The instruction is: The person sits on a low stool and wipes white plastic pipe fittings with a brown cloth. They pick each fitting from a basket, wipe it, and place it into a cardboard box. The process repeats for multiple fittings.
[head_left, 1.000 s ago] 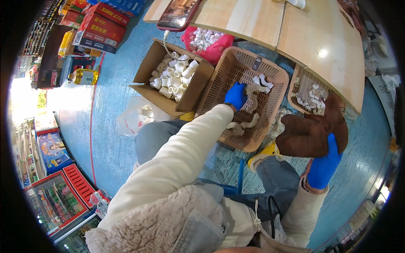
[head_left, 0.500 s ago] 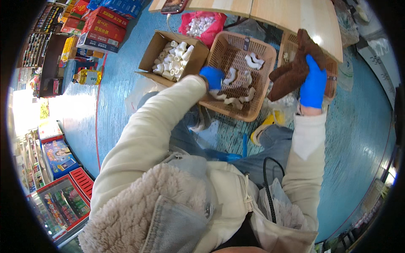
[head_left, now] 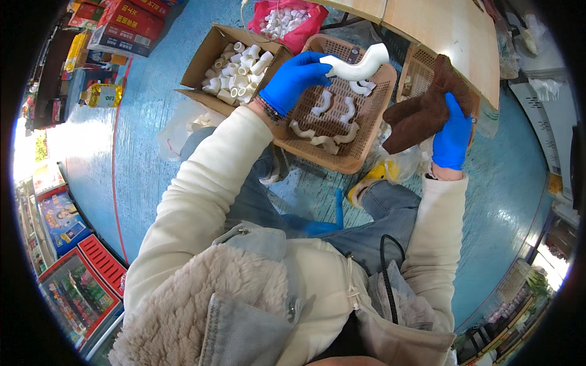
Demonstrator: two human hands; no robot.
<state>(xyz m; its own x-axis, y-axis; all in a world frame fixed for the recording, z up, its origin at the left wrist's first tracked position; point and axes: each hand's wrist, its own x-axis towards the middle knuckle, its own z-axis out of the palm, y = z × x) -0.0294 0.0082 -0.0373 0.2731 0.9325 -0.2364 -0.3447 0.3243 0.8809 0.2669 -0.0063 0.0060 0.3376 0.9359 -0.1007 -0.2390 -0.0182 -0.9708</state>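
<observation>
My left hand (head_left: pixel 295 78), in a blue glove, holds a white curved pipe fitting (head_left: pixel 359 64) up over a brown woven basket (head_left: pixel 314 152). Several more white curved fittings (head_left: pixel 332 110) lie in that basket. My right hand (head_left: pixel 453 135), also gloved in blue, grips a dark brown cloth (head_left: pixel 421 113) to the right of the basket, a little apart from the fitting. I sit with my jeans-covered legs below the basket.
A cardboard box (head_left: pixel 207 52) of small white fittings stands left of the basket, a pink bag (head_left: pixel 302 33) of white parts behind it. A second basket (head_left: pixel 415 76) sits under a wooden table (head_left: pixel 445 30). Red boxes (head_left: pixel 131 18) and shelves line the blue floor's left side.
My left hand has lifted a white curved fitting out of the basket. My right hand has raised the brown cloth from beside my knee up toward the fitting.
</observation>
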